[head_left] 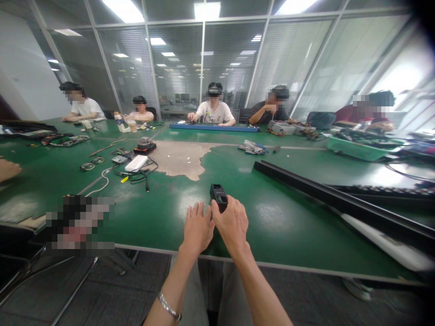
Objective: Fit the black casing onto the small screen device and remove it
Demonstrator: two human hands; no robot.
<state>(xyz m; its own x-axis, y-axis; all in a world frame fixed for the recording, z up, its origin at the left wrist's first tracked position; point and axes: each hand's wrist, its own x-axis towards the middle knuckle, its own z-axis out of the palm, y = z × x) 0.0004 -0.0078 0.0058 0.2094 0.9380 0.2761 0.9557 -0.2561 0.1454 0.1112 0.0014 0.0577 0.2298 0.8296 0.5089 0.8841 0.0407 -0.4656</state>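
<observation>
A small black boxy device (216,190) with recesses in its top and a bit of green inside lies at the near middle of the green table (238,181). My right hand (233,224) is wrapped round the device's near end and right side, hiding much of it. Just left of it, my left hand (197,226) rests palm down with fingers stretched forward. Its thumb is close to the device; I cannot tell whether they touch.
Long black rails (326,194) and a white strip (384,240) lie at the right. Cables, a white box (136,163) and electronic parts sit to the left. Gloves (252,147) and a green basket (363,147) are farther off. Several people sit opposite, one at a blue bar (214,127).
</observation>
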